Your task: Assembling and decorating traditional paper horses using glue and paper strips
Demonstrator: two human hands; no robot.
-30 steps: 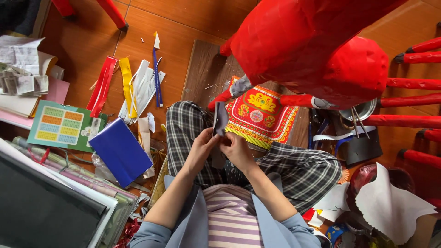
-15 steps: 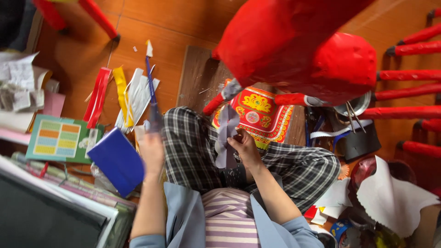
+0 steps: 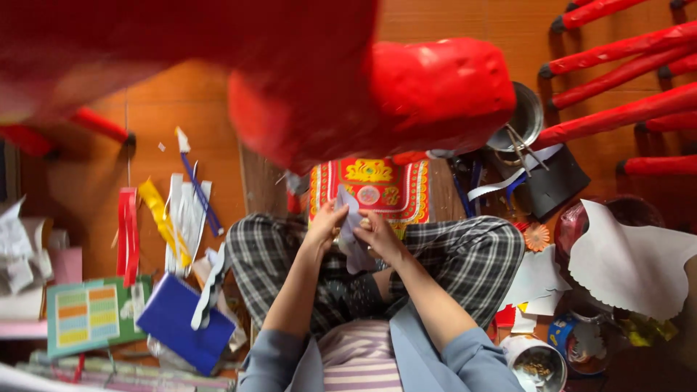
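I sit cross-legged on a wooden floor in plaid trousers. Both hands meet over my lap on a small pale lilac piece of paper (image 3: 350,231). My left hand (image 3: 324,223) pinches its left edge and my right hand (image 3: 377,234) grips its right side. Just beyond them lies a red and yellow ornamental paper sheet (image 3: 372,186). A big blurred red padded shape (image 3: 435,91) hangs close to the camera and hides the upper middle of the view.
To my left lie red (image 3: 127,232), yellow (image 3: 161,218) and white paper strips (image 3: 190,218), a blue-handled tool (image 3: 203,197), a blue booklet (image 3: 178,323) and a green chart card (image 3: 91,313). At right are red bars (image 3: 617,116), a metal bowl (image 3: 526,116), white paper (image 3: 628,261) and a small tin (image 3: 536,363).
My left hand, which was out by the blue booklet half a second ago, has come back to the lilac paper. The view has shifted and the red shape now covers more.
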